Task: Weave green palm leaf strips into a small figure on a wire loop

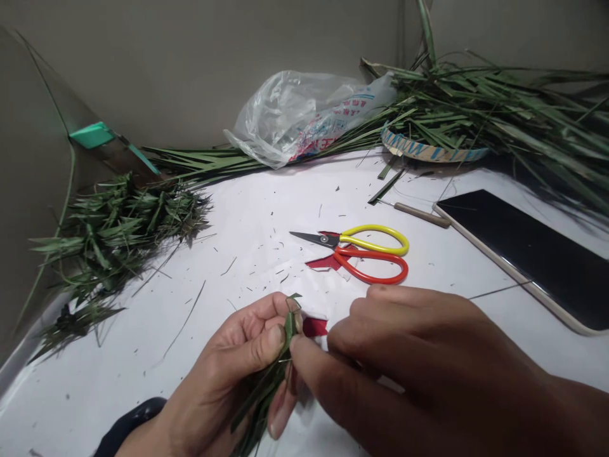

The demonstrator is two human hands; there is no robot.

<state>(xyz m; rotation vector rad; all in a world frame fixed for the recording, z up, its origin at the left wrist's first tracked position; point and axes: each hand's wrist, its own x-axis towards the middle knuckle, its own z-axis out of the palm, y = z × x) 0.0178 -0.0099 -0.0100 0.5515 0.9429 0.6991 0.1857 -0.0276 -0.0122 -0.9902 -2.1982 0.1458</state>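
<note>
My left hand (238, 355) is closed, pinching a folded piece of green leaf strips (289, 327) between thumb and fingers. The long ends of the strips hang down below the palm. My right hand (404, 355) is curled, one fingertip pressed against the same piece; its other fingertips are mostly hidden behind the hand. Scissors (328, 240) with one yellow and one red handle lie just beyond my hands, blades partly apart, over red scraps (328, 261). Another red scrap (314, 327) shows between my hands.
A heap of worked leaf pieces (118, 222) is at left. Behind are a clear plastic bag (290, 114) and long leaf strips (514, 108) over a round tray (432, 152). A brown-handled tool (421, 214) and phone (523, 254) lie right. Clippings dot the white surface.
</note>
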